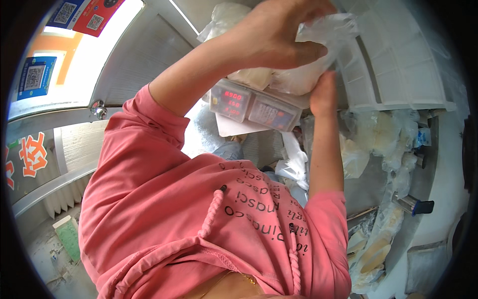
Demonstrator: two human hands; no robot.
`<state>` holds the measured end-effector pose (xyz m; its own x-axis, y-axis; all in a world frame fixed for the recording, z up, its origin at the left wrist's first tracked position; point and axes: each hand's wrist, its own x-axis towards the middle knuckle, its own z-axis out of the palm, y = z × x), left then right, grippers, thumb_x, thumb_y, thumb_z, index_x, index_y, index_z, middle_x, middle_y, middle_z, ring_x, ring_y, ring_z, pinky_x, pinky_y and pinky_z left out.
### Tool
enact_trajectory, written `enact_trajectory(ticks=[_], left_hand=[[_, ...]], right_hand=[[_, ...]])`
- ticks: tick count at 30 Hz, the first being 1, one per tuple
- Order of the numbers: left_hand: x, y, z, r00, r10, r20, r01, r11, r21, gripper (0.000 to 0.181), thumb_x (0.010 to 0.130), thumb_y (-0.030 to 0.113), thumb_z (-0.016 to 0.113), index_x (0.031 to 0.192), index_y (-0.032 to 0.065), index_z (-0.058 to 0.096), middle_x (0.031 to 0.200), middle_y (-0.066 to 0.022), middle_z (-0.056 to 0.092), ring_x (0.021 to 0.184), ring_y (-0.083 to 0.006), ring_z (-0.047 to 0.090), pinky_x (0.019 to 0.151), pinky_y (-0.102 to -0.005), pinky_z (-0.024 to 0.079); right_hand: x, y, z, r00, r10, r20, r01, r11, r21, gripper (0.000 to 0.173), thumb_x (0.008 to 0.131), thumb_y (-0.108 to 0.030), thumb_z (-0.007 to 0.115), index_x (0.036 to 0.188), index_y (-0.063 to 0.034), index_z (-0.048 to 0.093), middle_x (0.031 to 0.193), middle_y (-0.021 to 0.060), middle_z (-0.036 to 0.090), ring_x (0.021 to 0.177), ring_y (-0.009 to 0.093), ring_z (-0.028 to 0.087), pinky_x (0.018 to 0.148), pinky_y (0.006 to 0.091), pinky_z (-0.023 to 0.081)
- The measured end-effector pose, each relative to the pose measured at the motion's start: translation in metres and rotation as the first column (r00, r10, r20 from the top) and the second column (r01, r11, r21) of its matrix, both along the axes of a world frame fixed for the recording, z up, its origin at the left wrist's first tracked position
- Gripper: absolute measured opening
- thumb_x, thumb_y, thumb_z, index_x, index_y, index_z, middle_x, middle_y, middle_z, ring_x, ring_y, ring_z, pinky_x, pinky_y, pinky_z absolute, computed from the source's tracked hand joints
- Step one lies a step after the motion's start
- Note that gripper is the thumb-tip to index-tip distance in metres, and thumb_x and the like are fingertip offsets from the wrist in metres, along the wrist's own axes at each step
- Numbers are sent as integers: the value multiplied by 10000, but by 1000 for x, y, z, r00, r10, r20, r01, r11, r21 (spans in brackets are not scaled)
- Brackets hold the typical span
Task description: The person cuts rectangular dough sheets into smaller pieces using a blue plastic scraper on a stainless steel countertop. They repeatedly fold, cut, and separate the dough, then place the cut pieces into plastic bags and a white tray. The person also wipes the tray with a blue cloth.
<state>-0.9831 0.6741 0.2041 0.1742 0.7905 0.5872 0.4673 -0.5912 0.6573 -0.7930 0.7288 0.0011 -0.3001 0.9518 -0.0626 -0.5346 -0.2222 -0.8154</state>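
A clear plastic bag with pale contents rests at the far side of a digital scale, its loose top rising to the right. My left hand reaches across above the scale, thumb and fingers on either side of the bag's upper part. The fingertips are blurred at the top edge. Close against the bag's right side is my right hand, seen edge-on and blurred. Its fingers are partly hidden, so their grip is unclear. The scale has a lit red display facing me.
More bagged pale goods sit behind my left forearm. A translucent white plastic crate stands at right, with several clear bags below it. At left is a metal-framed window with printed code signs. White plastic bags hang below the scale.
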Motion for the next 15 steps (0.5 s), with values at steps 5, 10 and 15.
enact_trajectory(ticks=[5, 10, 15], left_hand=[[-2, -49, -50, 956, -230, 184, 137, 900, 413, 212, 747, -60, 545, 957, -38, 558, 887, -93, 581, 803, -236, 566, 705, -336, 453], [109, -147, -175, 831, -523, 189, 556, 770, -312, 165, 772, 178, 659, 721, 52, 566, 723, -111, 573, 715, -321, 570, 608, -436, 445], [208, -223, -210, 592, -803, -64, 725, 566, -393, 321, 790, 274, 630, 597, 39, 528, 640, -99, 564, 684, -321, 575, 610, -427, 454]], right_hand=[[80, -97, 13, 859, -403, 315, 425, 905, -2, 484, 940, -324, 474, 1268, 29, 446, 1169, 194, 558, 1068, 290, 566, 910, 371, 427], [189, -295, -16, 442, -193, 876, 456, 889, -34, 236, 918, -174, 504, 881, 14, 640, 879, 92, 672, 807, 151, 595, 759, 306, 461], [253, -517, -47, 147, 1, 989, 380, 923, -57, 152, 880, -144, 573, 849, -14, 645, 706, 79, 635, 611, 154, 584, 568, 287, 453]])
